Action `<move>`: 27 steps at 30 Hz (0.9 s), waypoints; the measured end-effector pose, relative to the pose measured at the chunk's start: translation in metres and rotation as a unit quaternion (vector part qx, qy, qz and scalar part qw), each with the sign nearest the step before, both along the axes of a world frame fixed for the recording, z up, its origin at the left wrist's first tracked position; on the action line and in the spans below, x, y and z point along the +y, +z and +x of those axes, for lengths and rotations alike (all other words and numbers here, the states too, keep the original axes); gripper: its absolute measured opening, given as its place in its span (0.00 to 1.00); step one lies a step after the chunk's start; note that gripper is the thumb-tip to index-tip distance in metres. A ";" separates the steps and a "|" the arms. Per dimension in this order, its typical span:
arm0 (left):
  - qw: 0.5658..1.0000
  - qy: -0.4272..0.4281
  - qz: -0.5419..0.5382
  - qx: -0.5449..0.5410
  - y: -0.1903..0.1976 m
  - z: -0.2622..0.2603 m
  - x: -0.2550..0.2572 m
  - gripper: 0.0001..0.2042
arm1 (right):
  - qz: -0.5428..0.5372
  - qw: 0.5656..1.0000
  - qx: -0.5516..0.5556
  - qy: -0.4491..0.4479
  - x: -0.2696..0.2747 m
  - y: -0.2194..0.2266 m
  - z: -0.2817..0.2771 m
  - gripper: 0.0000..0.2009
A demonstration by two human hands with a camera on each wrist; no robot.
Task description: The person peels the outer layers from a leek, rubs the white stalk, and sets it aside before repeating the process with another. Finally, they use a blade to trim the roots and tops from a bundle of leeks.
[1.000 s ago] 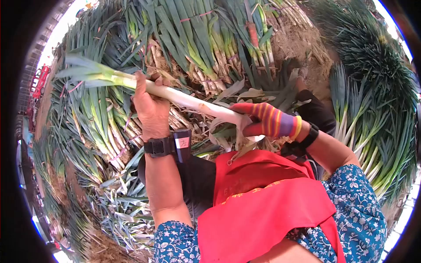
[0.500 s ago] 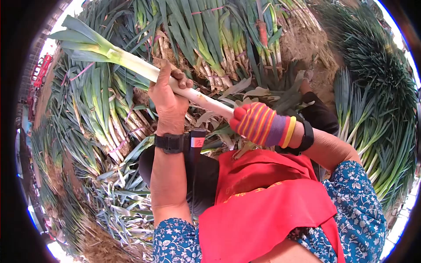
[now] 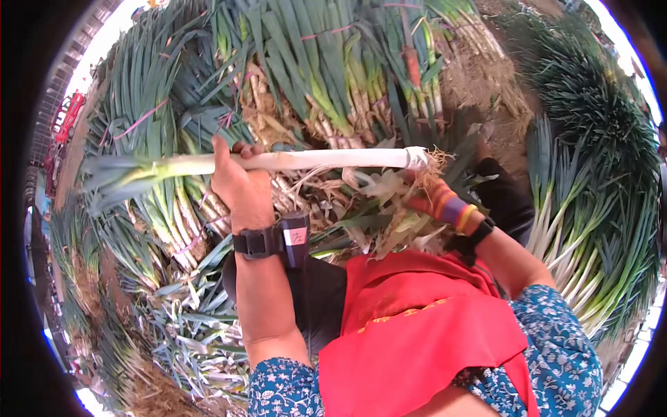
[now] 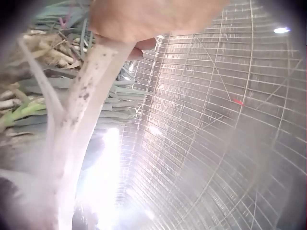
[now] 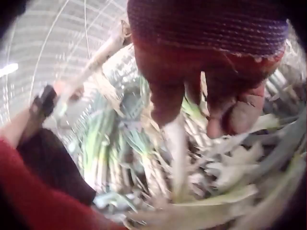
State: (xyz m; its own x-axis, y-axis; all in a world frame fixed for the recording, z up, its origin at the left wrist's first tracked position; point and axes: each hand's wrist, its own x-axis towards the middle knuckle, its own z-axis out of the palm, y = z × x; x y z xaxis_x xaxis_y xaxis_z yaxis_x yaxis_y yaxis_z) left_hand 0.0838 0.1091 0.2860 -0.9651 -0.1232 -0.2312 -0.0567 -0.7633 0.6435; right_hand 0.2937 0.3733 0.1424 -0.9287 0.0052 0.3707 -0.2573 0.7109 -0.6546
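Note:
My bare left hand (image 3: 240,184) grips a leek (image 3: 333,159) around its shaft, near where the green begins. The leek lies nearly level across the head view, leafy top left and bushy roots (image 3: 436,161) right. A thin loose strip hangs below its white shaft. In the left wrist view the shaft (image 4: 86,100) has dark specks and a peeling strip (image 4: 41,76). My right hand (image 3: 441,201), in a striped glove, is just below the root end, among pale peeled leaves (image 3: 406,229). In the right wrist view its fingers hang down apart, a pale strip (image 5: 177,153) just below one fingertip.
Bundles of leeks (image 3: 326,76) tied with pink bands lie in front and to the left. Loose leeks (image 3: 573,257) and a dense leafy pile (image 3: 590,90) are at the right. An orange-red handle-like thing (image 3: 413,67) rests among the bundles. A red apron (image 3: 424,340) covers the lap.
The leek has swung from slanting to level, its root end now uncovered. My right hand has left the shaft's lower end and moved below it, with peeled leaves around it.

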 end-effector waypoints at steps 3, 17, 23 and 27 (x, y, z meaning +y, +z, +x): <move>1.000 0.003 0.027 -0.004 -0.003 -0.005 0.001 0.12 | -0.406 0.874 -0.268 -0.001 -0.026 0.058 -0.030 0.30; 0.997 0.006 -0.026 0.068 -0.006 0.005 -0.023 0.14 | -0.443 0.878 -0.178 -0.040 0.061 -0.074 0.015 0.18; 0.997 0.020 -0.024 0.073 0.011 0.001 -0.043 0.11 | 0.173 0.877 -0.427 -0.137 0.102 -0.076 0.093 0.21; 0.997 0.029 -0.009 0.073 0.001 0.005 -0.025 0.13 | 0.298 0.919 -0.206 -0.154 0.033 0.044 0.041 0.23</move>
State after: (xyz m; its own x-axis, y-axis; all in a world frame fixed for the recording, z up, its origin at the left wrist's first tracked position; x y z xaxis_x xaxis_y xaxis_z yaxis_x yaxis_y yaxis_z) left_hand 0.0887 0.0841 0.2870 -0.9795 -0.1820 -0.0861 0.0821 -0.7513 0.6549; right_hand 0.3350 0.4058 0.1861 -0.9795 0.2013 0.0109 0.1985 0.9725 -0.1221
